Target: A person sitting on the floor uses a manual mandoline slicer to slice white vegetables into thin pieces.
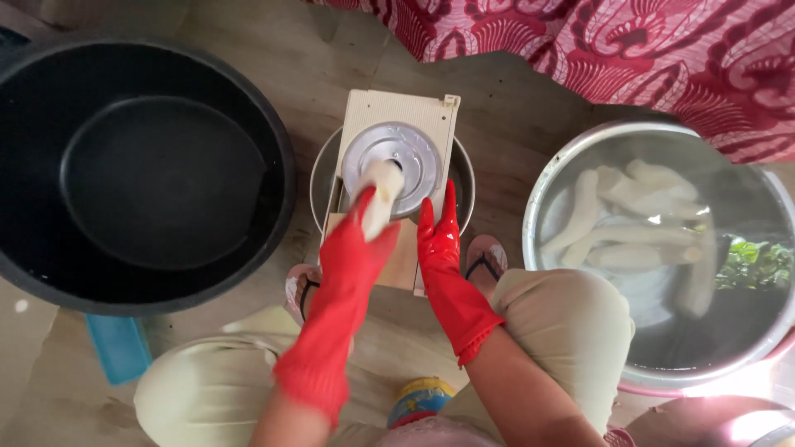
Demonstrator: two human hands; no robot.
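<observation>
The peeled cassava piece (379,199) stands on the round metal disc (391,157) of a cream-coloured slicer board (406,116), its long axis running from about 7 o'clock up to 1 o'clock, the upper end pressed onto the disc's lower half. The left hand (358,240), in a red rubber glove, is closed around the lower end of the piece, so the piece lies straight ahead of that hand at 1 o'clock and is held, not merely touched. The right hand (439,240), also in a red glove, lies flat with fingers stretched toward 12 o'clock along the board's right edge, gripping nothing that can be made out; it is just beside the piece, at its 3 o'clock.

The board rests across a small metal bowl (464,178) on the floor (513,99). At 9 o'clock sits a large black basin (273,157), nothing visible inside. At 3 o'clock a wide metal basin (538,199) holds water and more peeled cassava (629,223). The person squats, knees (571,306) either side, sandalled feet (487,258) just below the bowl. Red patterned cloth (662,50) hangs at 1 o'clock; a blue object (120,348) lies at 8 o'clock.
</observation>
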